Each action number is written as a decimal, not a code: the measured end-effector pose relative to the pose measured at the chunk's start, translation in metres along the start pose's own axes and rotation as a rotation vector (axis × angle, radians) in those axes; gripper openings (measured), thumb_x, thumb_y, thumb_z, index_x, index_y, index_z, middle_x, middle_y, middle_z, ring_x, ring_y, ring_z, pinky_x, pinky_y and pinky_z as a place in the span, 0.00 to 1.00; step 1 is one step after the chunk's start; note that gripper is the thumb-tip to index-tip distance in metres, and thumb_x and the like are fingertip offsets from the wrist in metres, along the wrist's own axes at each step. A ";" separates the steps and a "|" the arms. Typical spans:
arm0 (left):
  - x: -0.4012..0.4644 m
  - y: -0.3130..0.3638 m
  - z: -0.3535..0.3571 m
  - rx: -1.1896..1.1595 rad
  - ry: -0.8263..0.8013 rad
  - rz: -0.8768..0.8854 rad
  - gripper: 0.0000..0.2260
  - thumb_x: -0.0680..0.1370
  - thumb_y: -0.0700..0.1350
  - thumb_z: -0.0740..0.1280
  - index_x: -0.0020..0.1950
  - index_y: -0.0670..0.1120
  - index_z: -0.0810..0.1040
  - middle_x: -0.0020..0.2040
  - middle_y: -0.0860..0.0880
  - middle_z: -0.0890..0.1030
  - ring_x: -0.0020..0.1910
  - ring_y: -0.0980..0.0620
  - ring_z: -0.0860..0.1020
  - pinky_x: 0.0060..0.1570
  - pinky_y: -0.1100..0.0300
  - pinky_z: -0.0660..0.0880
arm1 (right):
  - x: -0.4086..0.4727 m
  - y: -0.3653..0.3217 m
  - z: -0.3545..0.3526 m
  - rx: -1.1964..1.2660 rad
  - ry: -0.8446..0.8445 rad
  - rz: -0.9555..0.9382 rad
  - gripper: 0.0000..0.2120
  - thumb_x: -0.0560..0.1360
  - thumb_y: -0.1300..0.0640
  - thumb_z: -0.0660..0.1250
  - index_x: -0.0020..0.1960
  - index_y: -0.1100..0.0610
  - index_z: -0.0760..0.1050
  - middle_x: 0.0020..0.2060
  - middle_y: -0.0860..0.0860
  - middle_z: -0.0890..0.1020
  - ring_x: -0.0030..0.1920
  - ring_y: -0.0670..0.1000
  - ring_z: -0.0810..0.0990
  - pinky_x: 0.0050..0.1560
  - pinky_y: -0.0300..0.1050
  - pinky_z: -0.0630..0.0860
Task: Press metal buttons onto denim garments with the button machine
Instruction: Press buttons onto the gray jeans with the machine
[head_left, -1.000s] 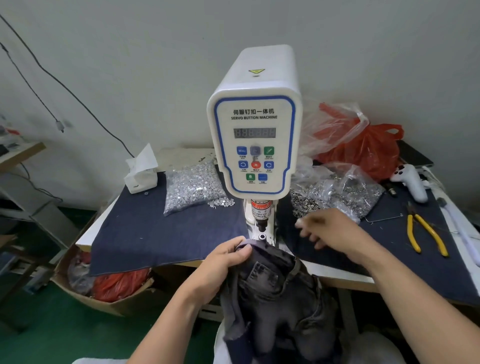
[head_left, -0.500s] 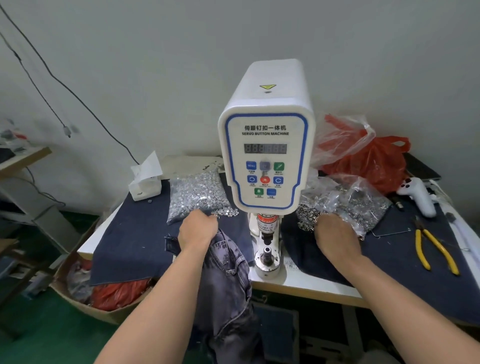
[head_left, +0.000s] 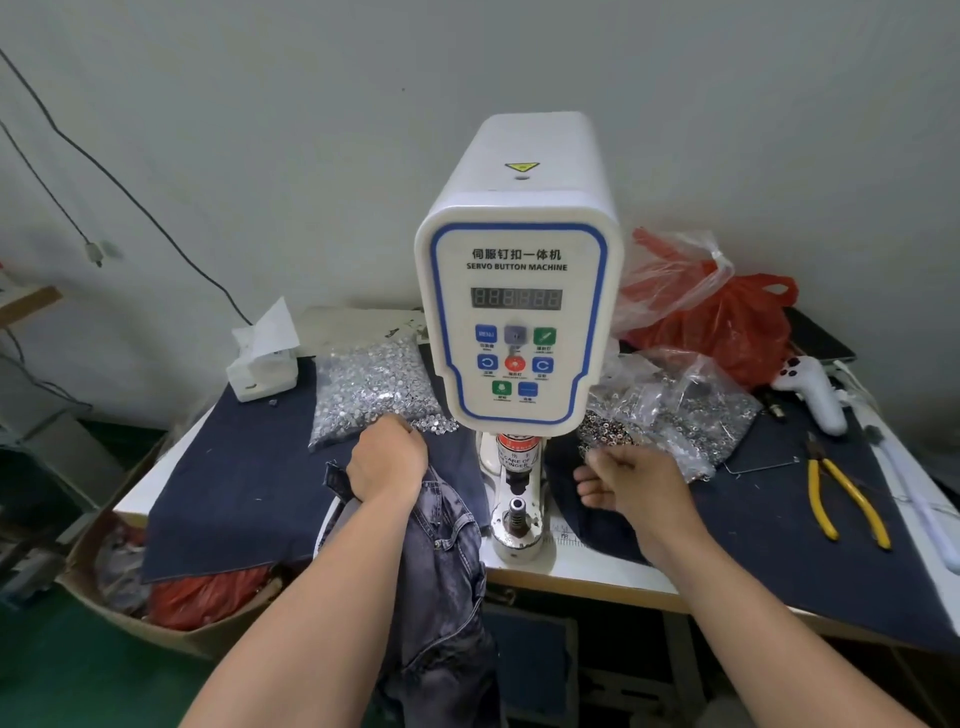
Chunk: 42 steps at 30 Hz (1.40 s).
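The white servo button machine (head_left: 519, 312) stands at the middle of the table, its lower die (head_left: 517, 512) bare. A grey denim garment (head_left: 441, 571) hangs over the table's front edge left of the die. My left hand (head_left: 387, 462) grips its waistband, knuckles at the edge of a bag of silver studs (head_left: 374, 384). My right hand (head_left: 623, 483) is right of the die, just below a bag of metal buttons (head_left: 675, 410). Its fingers are curled in a pinch, and what they hold is too small to see.
A dark denim cloth (head_left: 234, 493) covers the table. Yellow pliers (head_left: 841, 499) and a white handheld controller (head_left: 815, 389) lie at the right, a red plastic bag (head_left: 727, 322) behind. A tissue box (head_left: 262, 364) sits back left; a cardboard box (head_left: 104, 597) stands on the floor.
My left hand carried the garment from in front of the die up and left to the stud bag. My right hand reached into the button pile, then drew back with fingers pinched.
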<state>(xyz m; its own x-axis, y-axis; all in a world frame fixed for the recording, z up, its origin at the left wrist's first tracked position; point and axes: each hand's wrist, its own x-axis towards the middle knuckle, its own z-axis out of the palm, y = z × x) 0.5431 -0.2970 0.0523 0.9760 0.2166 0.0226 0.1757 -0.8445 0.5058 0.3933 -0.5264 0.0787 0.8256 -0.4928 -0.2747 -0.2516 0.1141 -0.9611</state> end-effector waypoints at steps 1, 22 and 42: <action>-0.001 0.000 0.000 -0.007 0.005 0.002 0.08 0.83 0.50 0.65 0.56 0.54 0.84 0.54 0.45 0.85 0.54 0.38 0.82 0.45 0.51 0.72 | -0.005 0.002 0.003 0.052 -0.029 0.062 0.08 0.82 0.62 0.67 0.48 0.65 0.80 0.31 0.52 0.85 0.29 0.46 0.80 0.32 0.37 0.80; -0.034 -0.016 -0.032 -0.609 -0.174 0.132 0.04 0.79 0.45 0.75 0.47 0.54 0.87 0.46 0.58 0.87 0.51 0.57 0.84 0.58 0.58 0.78 | -0.045 -0.004 0.048 0.498 -0.279 0.564 0.10 0.79 0.63 0.70 0.40 0.60 0.75 0.25 0.49 0.73 0.20 0.41 0.68 0.18 0.32 0.62; -0.102 -0.022 -0.035 -0.806 -0.449 0.275 0.09 0.79 0.44 0.75 0.52 0.58 0.88 0.47 0.57 0.88 0.44 0.64 0.82 0.45 0.73 0.74 | -0.054 -0.012 0.046 0.753 -0.343 0.674 0.10 0.82 0.62 0.65 0.42 0.63 0.75 0.22 0.47 0.74 0.17 0.40 0.70 0.16 0.31 0.64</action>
<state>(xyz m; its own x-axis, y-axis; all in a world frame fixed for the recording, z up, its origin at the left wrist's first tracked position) 0.4350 -0.2829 0.0693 0.9576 -0.2875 -0.0189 -0.0442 -0.2111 0.9765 0.3751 -0.4614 0.1034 0.7601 0.1267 -0.6374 -0.4293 0.8343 -0.3460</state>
